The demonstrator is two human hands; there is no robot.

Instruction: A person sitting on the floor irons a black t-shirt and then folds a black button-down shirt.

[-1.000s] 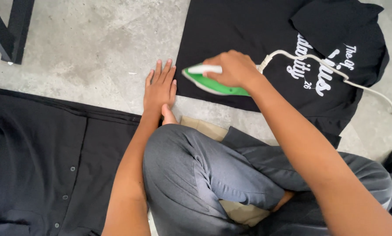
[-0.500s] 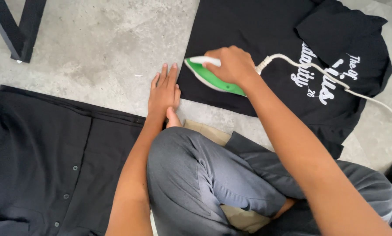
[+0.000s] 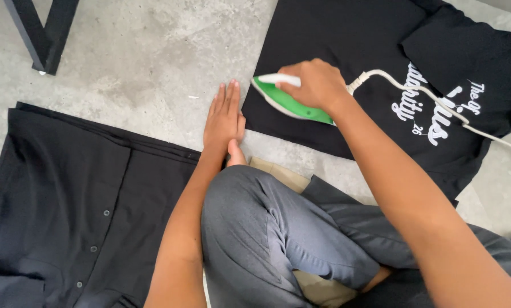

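Observation:
My right hand grips the white handle of a green and white iron. The iron rests flat on the near left corner of a black t-shirt with white lettering, spread on the concrete floor. My left hand lies flat, fingers together, on the bare floor just left of the t-shirt's edge, touching nothing else. A white cord runs from the iron across the shirt to the right.
A black buttoned garment lies spread on the floor at the left. My folded legs in grey trousers fill the lower middle. A dark table leg stands at the upper left.
The iron and my right hand have slid a little to the left along the t-shirt's lower edge. My left hand has stayed flat on the floor.

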